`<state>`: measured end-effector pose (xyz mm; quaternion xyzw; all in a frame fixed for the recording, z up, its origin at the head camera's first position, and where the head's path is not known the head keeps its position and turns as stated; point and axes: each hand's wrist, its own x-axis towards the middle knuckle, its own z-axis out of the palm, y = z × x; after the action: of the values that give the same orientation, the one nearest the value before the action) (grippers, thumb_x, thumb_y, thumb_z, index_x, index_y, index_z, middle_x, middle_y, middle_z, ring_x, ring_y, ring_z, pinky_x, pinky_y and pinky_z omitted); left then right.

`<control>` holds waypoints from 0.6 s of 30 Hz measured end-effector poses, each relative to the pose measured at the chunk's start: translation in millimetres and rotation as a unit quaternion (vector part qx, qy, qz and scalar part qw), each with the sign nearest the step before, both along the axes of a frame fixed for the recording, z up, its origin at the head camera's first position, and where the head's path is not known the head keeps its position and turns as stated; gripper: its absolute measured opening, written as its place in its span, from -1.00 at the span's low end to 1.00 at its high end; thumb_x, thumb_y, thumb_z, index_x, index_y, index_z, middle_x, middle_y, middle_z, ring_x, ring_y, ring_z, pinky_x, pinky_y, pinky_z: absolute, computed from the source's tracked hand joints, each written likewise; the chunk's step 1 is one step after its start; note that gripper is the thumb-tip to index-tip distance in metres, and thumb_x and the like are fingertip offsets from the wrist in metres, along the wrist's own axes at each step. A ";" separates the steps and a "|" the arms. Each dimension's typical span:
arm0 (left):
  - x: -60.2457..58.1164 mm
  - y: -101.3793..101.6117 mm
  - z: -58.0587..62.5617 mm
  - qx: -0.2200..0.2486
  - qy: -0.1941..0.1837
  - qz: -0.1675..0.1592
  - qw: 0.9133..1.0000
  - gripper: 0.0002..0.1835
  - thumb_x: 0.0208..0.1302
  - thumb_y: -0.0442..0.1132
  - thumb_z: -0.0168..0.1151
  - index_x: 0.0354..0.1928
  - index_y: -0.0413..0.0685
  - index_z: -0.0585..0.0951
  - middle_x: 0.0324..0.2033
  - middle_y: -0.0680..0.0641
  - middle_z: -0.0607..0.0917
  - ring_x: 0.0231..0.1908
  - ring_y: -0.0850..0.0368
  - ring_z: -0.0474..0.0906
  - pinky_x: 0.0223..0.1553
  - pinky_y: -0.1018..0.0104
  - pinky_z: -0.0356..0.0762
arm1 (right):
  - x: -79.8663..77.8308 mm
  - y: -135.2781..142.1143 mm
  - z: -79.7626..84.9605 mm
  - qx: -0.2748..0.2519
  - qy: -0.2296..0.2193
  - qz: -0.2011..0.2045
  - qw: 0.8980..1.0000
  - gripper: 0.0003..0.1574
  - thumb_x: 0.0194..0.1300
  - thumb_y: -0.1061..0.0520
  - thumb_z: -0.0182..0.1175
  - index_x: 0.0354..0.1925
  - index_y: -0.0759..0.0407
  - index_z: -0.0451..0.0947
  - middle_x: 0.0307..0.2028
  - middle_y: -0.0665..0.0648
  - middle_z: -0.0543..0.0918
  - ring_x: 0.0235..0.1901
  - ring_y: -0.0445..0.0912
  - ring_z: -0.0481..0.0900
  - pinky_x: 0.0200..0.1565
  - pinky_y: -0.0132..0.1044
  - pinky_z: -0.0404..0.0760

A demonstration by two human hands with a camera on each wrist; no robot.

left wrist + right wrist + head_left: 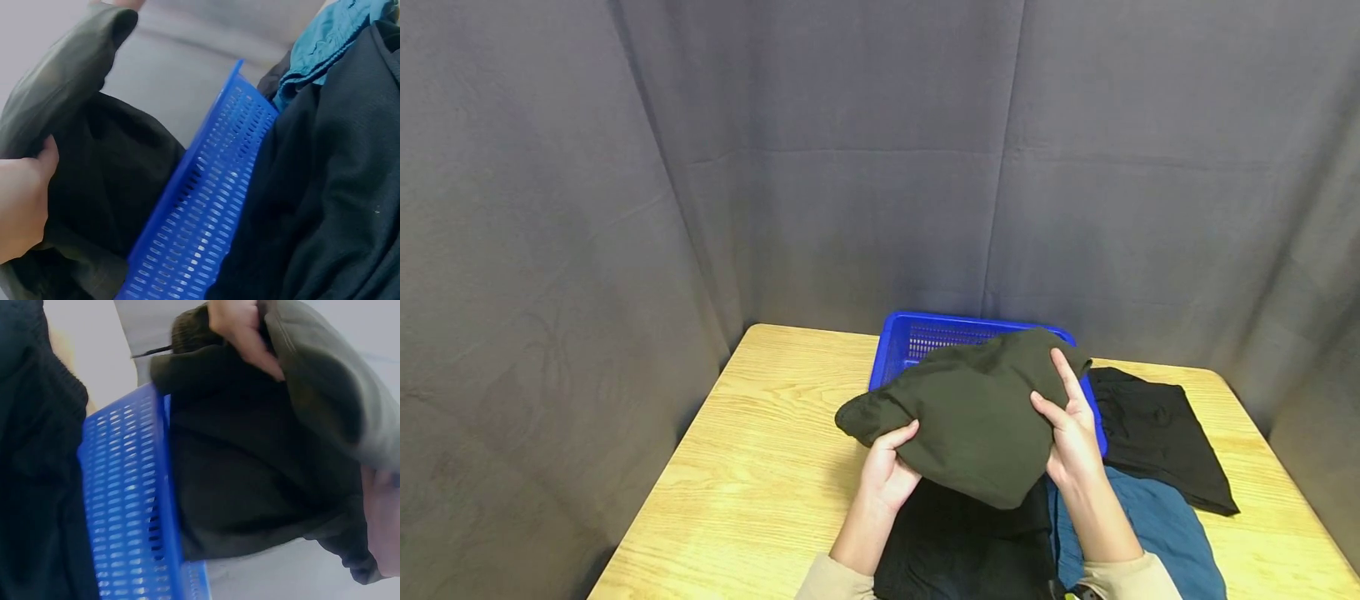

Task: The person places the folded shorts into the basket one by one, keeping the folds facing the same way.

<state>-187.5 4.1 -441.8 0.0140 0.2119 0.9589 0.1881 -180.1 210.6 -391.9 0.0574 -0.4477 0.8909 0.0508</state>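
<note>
A dark olive garment (977, 417) is held up in front of me, over the near part of a blue basket (887, 354). My left hand (883, 477) grips its lower left edge, thumb on top and the other fingers underneath. At the garment's right side, my right hand (1077, 442) holds it with the thumb on top and the index finger stretched along the cloth. In the right wrist view, the olive cloth (250, 469) hangs in folds beside the basket's perforated wall (125, 487), and a gathered edge (190, 331) shows at the top.
Black cloth (962, 542) lies on the wooden table (760, 442), on the near side of the basket. A blue garment (1172, 525) lies to its right, and a folded black garment (1157, 433) sits right of the basket. Grey curtains (865, 208) hang behind the table.
</note>
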 end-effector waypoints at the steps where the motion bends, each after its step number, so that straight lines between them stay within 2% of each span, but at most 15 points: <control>1: 0.7 -0.2 -0.8 0.007 -0.005 -0.002 1.000 -0.71 0.36 -0.45 -0.32 -0.07 -0.14 0.42 -0.14 0.01 0.60 -0.10 0.17 0.53 0.02 0.30 0.40 | -0.4 -1.3 2.0 0.015 -0.004 -0.006 1.000 -0.16 0.34 0.41 -0.10 0.42 -0.12 -0.09 0.34 0.07 0.00 -0.15 -0.21 0.58 -0.18 -0.37 0.58; 4: 2.3 -0.7 -3.0 0.030 -0.007 -0.010 0.999 -0.72 0.38 -0.43 -0.32 -0.07 -0.15 0.42 -0.14 0.00 0.59 -0.09 0.16 0.53 0.03 0.30 0.40 | -1.8 -5.3 7.7 0.025 0.006 -0.010 1.000 -0.17 0.34 0.40 -0.09 0.42 -0.11 -0.07 0.32 0.04 0.11 -0.16 -0.21 0.58 -0.19 -0.39 0.57; 8: 3.3 -0.9 -5.9 0.049 0.005 -0.019 0.999 -0.74 0.39 -0.39 -0.27 -0.06 -0.13 0.44 -0.13 0.01 0.60 -0.09 0.16 0.52 0.05 0.31 0.38 | -3.7 -9.4 14.4 -0.015 0.045 0.010 0.999 -0.18 0.33 0.46 -0.15 0.42 -0.05 -0.06 0.13 0.00 0.43 -0.15 -0.15 0.60 -0.19 -0.35 0.59; 10: 4.3 -0.7 -7.9 0.054 0.012 -0.026 0.998 -0.79 0.36 -0.38 -0.15 -0.08 -0.11 0.46 -0.15 0.02 0.60 -0.10 0.17 0.52 0.05 0.32 0.37 | -4.2 -11.3 17.8 -0.033 0.059 0.020 0.998 -0.18 0.32 0.48 -0.17 0.42 -0.03 -0.06 0.11 0.01 0.45 -0.16 -0.13 0.61 -0.20 -0.34 0.59; 12: 5.7 -0.2 -11.5 0.058 0.030 -0.036 0.997 -0.82 0.27 -0.38 0.04 -0.11 -0.07 0.50 -0.18 0.04 0.61 -0.13 0.18 0.53 0.03 0.34 0.37 | -4.4 -13.3 21.7 -0.036 0.057 0.023 0.997 -0.18 0.32 0.48 -0.18 0.42 -0.05 -0.06 0.19 0.05 0.36 -0.19 -0.13 0.62 -0.21 -0.35 0.59; 13: 6.3 0.2 -13.7 0.058 0.047 -0.045 0.996 -0.80 0.21 -0.37 0.14 -0.12 -0.05 0.52 -0.19 0.05 0.62 -0.13 0.19 0.53 0.03 0.34 0.37 | -4.4 -14.6 24.2 -0.029 0.052 0.019 0.998 -0.18 0.32 0.47 -0.17 0.42 -0.07 -0.06 0.25 0.07 0.27 -0.20 -0.14 0.62 -0.22 -0.36 0.59; 15: 6.0 1.5 -19.3 0.056 0.107 -0.074 0.990 -0.69 0.09 -0.34 0.28 -0.09 -0.02 0.53 -0.18 0.07 0.61 -0.12 0.21 0.52 0.04 0.35 0.36 | -4.4 -16.8 28.4 0.011 0.043 0.001 0.999 -0.19 0.33 0.43 -0.13 0.41 -0.10 -0.02 0.31 0.06 0.13 -0.25 -0.19 0.62 -0.23 -0.41 0.58; 16: 4.9 2.4 -23.2 0.051 0.145 -0.093 0.984 -0.64 0.04 -0.30 0.33 -0.07 0.00 0.53 -0.17 0.10 0.61 -0.12 0.22 0.51 0.06 0.35 0.35 | -4.4 -17.8 30.0 0.026 0.045 -0.005 0.999 -0.20 0.33 0.42 -0.11 0.41 -0.10 -0.01 0.32 0.04 0.09 -0.26 -0.20 0.62 -0.23 -0.42 0.58; 18: 2.4 4.6 -30.4 0.035 0.228 -0.138 0.963 -0.59 0.04 -0.22 0.35 -0.02 0.06 0.53 -0.14 0.15 0.60 -0.07 0.24 0.49 0.09 0.34 0.31 | -4.5 -20.1 32.6 0.047 0.051 -0.013 0.997 -0.22 0.33 0.41 -0.09 0.39 -0.11 0.04 0.30 0.02 0.17 -0.26 -0.22 0.61 -0.23 -0.44 0.57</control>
<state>-185.1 8.7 -472.2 0.2682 0.2115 0.9018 0.2647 -184.6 190.5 -359.3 0.0996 -0.4868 0.8639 0.0825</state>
